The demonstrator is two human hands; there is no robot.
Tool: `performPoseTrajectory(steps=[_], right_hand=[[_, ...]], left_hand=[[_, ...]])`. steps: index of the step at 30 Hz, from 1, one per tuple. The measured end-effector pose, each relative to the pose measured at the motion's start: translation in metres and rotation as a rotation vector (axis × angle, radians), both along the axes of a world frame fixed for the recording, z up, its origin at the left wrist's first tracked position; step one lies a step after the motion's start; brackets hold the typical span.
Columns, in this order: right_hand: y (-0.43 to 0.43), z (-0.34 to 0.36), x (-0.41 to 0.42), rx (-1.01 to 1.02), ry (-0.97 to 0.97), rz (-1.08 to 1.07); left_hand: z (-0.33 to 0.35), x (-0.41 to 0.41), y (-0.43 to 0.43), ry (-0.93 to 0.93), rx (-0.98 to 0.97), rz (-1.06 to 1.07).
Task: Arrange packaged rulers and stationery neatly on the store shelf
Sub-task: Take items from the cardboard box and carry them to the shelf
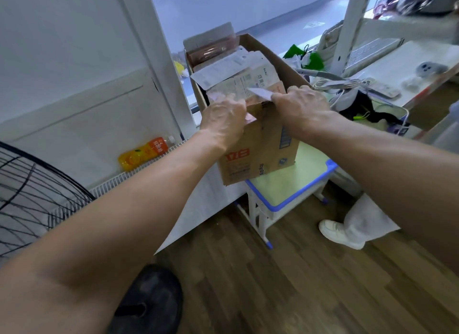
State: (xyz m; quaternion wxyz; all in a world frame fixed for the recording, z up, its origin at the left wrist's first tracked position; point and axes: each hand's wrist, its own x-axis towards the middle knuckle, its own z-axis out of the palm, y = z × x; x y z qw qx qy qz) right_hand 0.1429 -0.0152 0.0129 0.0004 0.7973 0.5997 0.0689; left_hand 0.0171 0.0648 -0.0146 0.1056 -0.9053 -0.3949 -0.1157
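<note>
I see my left hand (224, 123) and right hand (301, 105) gripping the near rim of the box (260, 154) on the table (293, 184); packs (238, 70) stand just beyond the knuckles.

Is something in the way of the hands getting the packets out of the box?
No, nothing visible. The cardboard box is open on top, and the left hand and right hand are at its near rim, right against the packets. The fingertips are hidden, so the grip cannot be told.
</note>
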Motion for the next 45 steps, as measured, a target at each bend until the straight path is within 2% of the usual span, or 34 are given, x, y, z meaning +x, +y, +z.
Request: performPoseTrajectory(steps=[3, 11, 15, 21, 35, 41, 45], right_hand=[[-0.018, 0.005, 0.001, 0.025, 0.008, -0.003], [-0.114, 0.021, 0.002, -0.004, 0.017, -0.054], [-0.187, 0.018, 0.008, -0.122, 0.046, -0.142], [-0.311, 0.007, 0.027, -0.26, 0.132, -0.337], [-0.585, -0.003, 0.059, -0.226, 0.246, -0.847], [-0.67, 0.002, 0.066, -0.183, 0.212, -1.049], [-0.707, 0.007, 0.079, -0.156, 0.186, -1.125]], left_hand=[[0.01, 0.005, -0.024, -0.036, 0.019, -0.072], [0.024, 0.018, -0.116, 0.035, -0.066, -0.191], [0.02, 0.035, -0.167, 0.177, -0.069, -0.3], [0.01, 0.081, -0.267, 0.335, -0.169, -0.397], [-0.022, 0.197, -0.518, 0.509, -0.229, -0.865], [-0.019, 0.23, -0.602, 0.466, -0.186, -1.042], [-0.012, 0.248, -0.643, 0.414, -0.058, -1.123]])
